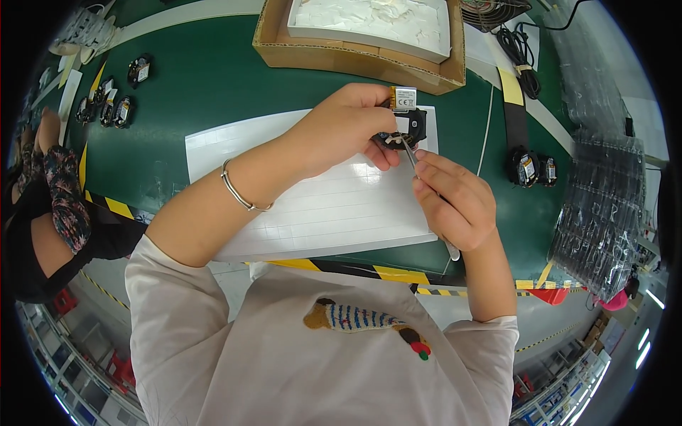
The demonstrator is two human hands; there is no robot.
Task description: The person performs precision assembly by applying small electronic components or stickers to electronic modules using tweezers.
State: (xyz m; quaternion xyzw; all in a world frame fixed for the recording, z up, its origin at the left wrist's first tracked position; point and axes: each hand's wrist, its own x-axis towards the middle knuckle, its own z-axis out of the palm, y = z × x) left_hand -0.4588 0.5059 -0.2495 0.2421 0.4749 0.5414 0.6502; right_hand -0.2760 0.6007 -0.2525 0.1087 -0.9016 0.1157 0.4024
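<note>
Over a white lined sheet [320,220], my left hand [344,128] is closed around a small black electronic housing [418,125]. A silver battery pack [404,99] stands up at the housing's upper side, next to my left fingertips. My right hand [458,202] pinches a pair of metal tweezers [410,155]. The tips of the tweezers reach into the lower part of the housing, where small light-coloured parts or wires show. Whether the tips grip any of these is too small to tell. My left fingers hide part of the housing.
A cardboard box [348,58] with a white tray inside stands at the far side. Several similar black units [122,112] lie at the left, others [526,170] at the right. Clear plastic trays [600,213] are stacked at the right edge. A person's patterned sleeve [64,192] shows far left.
</note>
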